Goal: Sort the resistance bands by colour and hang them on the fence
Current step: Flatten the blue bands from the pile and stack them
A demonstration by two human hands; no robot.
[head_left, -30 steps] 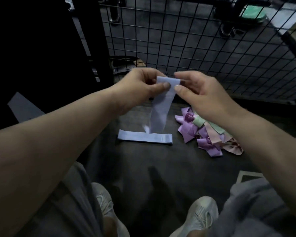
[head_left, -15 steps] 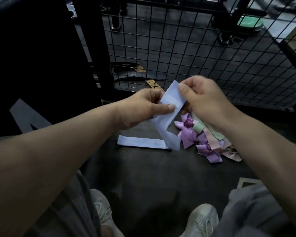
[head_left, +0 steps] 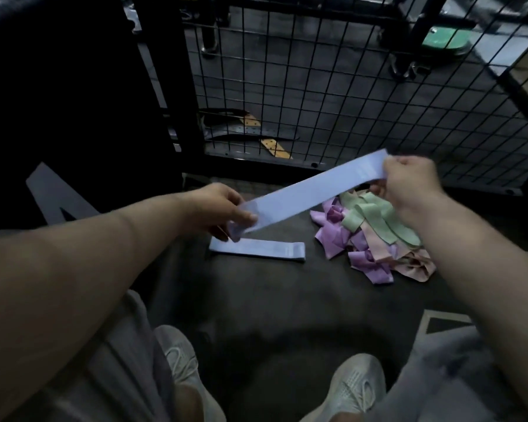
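Lighting is pretty dim here, so a lot is murky: everything left of the fence (head_left: 317, 86) is basically a black panel, and the stuff behind the mesh is just dark shapes plus something green up top that I can't identify. The left hand (head_left: 217, 208) is motion-blurred, and its fingertips sit half behind the end of the blue band (head_left: 311, 190), so I can only say thumb and fingers are pinching that end, not exactly how. The right hand (head_left: 409, 184) has its back to the camera with the fingers curled in around the other end, the fingertips themselves hidden. Both forearms run off the bottom edge. The band is stretched flat between the two hands and off the floor on the near side of the fence, slanting so that the right-hand end is higher and closer to the fence's bottom rail, while the left-hand end is lower and farther from it. A second blue band (head_left: 256, 248) lies flat on the floor just below the left hand, farther from the fence than the held one. The pile of purple, green and pink bands (head_left: 375, 236) sits on the floor close to the foot of the fence, partly tucked under the right hand and wrist, so how many are in there is anyone's guess. Two pale shoes (head_left: 357, 382) poke in at the bottom, well away from the fence.
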